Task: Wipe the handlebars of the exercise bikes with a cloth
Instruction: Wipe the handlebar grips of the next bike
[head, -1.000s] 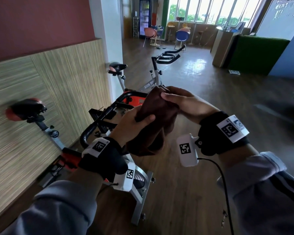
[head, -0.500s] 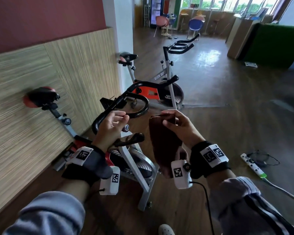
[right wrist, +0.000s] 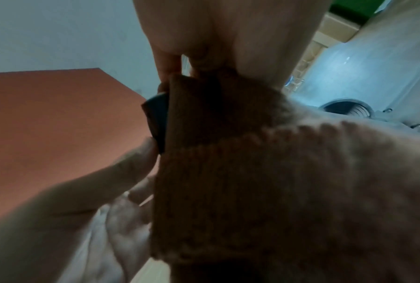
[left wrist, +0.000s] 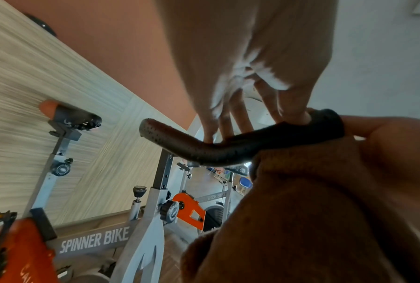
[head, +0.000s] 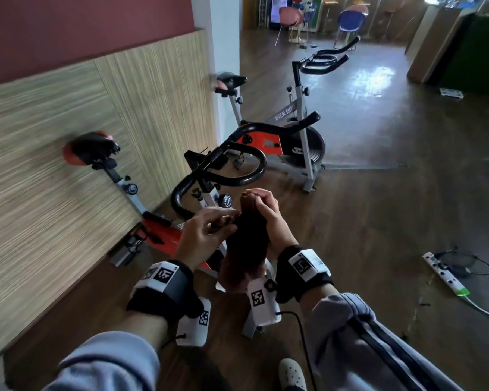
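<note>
The near bike's black handlebars (head: pixel 237 180) loop just ahead of my hands. My right hand (head: pixel 268 218) grips a brown cloth (head: pixel 246 249) draped over the near handlebar end. In the left wrist view the bare black grip (left wrist: pixel 216 151) sticks out left of the cloth (left wrist: pixel 301 210) and the right hand (left wrist: pixel 398 153). My left hand (head: pixel 203 235) pinches that grip between thumb and fingers (left wrist: pixel 235 118). The right wrist view shows the cloth (right wrist: pixel 276 172) against the grip (right wrist: pixel 158 118), with the left thumb (right wrist: pixel 136 162) touching it. A second bike's handlebars (head: pixel 322 63) stand farther back.
The near bike's saddle (head: pixel 91 149) is by the wood-panelled wall (head: pixel 54 207) on the left. The second bike (head: pixel 288 136) stands beyond. A power strip (head: pixel 446 277) with cables lies on the floor to the right. My shoe (head: pixel 292 373) shows below.
The hands parted half a second ago, the left to the handlebar, the right holding the hanging cloth. Now they meet at the near grip, with the cloth laid over it.
</note>
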